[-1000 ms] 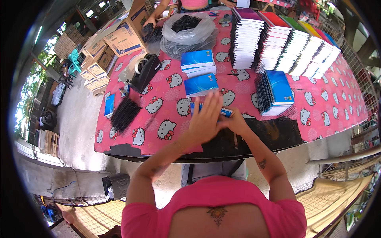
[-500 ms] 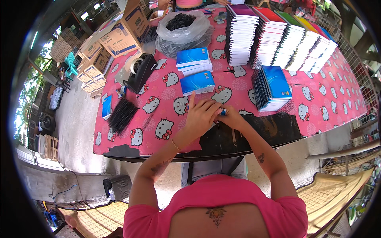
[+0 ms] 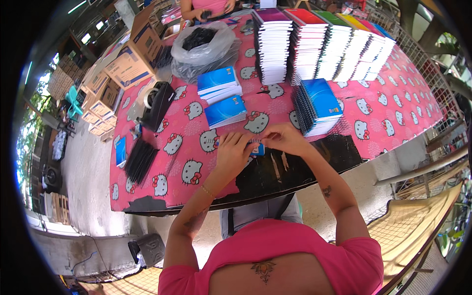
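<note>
At the near edge of the table, a small blue notebook (image 3: 258,149) sits between my two hands, mostly hidden by fingers. My left hand (image 3: 233,151) grips its left side, fingers bent over it. With fingers pinched, my right hand (image 3: 285,137) is at the notebook's upper right edge; whatever is between those fingertips is too small to tell. Just beyond lie two low piles of blue-covered notebooks, a nearer pile (image 3: 225,112) and a farther pile (image 3: 216,81). A bundle of black spiral coils (image 3: 140,160) rests to the left, beside another small blue notebook (image 3: 121,151).
A black tape dispenser (image 3: 158,105) and cardboard boxes (image 3: 130,64) stand left. Behind the piles is a plastic bag (image 3: 204,51) of black coils. Blue spiral notebooks (image 3: 319,101) are stacked right, before tall coloured stacks (image 3: 273,46). Another person (image 3: 206,10) stands across the table.
The view has shifted, so the table's things appear farther left. My hands have drawn apart slightly, showing more of the blue notebook, and my left index finger no longer points forward.
</note>
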